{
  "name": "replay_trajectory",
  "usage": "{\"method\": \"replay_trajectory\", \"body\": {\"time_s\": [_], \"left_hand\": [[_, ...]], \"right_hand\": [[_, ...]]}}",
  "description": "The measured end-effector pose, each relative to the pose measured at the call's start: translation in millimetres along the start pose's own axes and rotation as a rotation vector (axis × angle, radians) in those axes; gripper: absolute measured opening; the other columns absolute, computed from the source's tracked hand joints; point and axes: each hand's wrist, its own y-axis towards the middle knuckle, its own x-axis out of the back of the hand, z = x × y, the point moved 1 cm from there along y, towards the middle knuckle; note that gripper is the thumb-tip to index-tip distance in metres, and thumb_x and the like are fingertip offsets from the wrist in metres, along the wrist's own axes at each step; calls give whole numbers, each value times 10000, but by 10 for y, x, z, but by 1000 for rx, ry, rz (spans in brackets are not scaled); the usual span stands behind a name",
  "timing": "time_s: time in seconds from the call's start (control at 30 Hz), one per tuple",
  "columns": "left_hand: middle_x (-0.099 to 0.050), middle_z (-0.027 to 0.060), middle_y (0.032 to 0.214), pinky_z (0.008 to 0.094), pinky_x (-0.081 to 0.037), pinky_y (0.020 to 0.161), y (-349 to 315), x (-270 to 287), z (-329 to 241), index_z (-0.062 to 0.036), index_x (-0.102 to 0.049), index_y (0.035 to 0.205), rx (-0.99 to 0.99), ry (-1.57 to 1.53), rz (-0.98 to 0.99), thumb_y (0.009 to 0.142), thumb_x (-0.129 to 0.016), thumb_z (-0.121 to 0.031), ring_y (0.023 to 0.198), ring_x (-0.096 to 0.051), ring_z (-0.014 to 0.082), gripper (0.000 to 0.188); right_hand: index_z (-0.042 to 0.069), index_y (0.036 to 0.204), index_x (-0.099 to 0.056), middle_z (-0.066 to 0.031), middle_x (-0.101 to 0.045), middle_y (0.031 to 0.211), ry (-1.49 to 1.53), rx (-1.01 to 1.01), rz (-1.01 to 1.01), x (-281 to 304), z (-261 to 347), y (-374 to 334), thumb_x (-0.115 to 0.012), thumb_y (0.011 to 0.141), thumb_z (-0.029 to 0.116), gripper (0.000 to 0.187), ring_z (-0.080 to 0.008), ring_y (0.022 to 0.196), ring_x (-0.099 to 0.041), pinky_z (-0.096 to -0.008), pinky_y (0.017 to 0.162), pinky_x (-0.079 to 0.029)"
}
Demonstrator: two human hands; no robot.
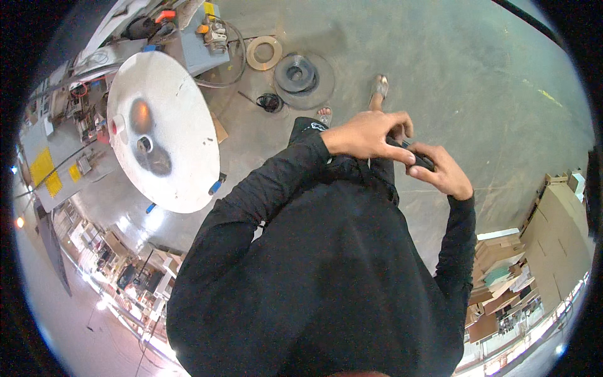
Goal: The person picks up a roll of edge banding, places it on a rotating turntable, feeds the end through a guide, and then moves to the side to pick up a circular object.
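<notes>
In front of my body, both hands are closed on a dark elongated object [422, 161] whose kind I cannot make out. My left hand [363, 135] has its thumb and fingers curled round the far left end, with part of the object hidden behind them. At the other end, my right hand [445, 172] grips it between thumb and fingers. The two hands are close together, the left thumb reaching toward the right fingers.
To my left stands a large white disc [182, 100] with dark smudges. On the floor ahead lie a tan ring [264, 53], a dark coil [295, 73] and a small black bundle [269, 102]. A grey table [200, 55] stands far left; cardboard pieces [493, 267] are stacked at right.
</notes>
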Motion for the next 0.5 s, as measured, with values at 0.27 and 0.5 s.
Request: {"method": "replay_trajectory", "body": {"time_s": [0.27,0.5], "left_hand": [[-764,115,1234,415,-482,1132,708,537,1661,-66,-731,1291,278,271,-747,969,-820,-439,1226,-693,295,501],[-766,96,1157,385,-541,982,250,-20,4656,-12,-735,1246,1182,-302,-944,1021,-790,-455,1103,-693,201,501]], "right_hand": [[13,1242,-709,-239,-754,1080,-35,-60,-129,630,-1495,1796,-762,953,634,686,-400,1005,-750,-469,882,-562],[-1,1208,-691,-173,-758,986,413,-329,-529,381,-3008,3723,-767,971,632,680,-259,924,-720,-388,865,-556]]}}
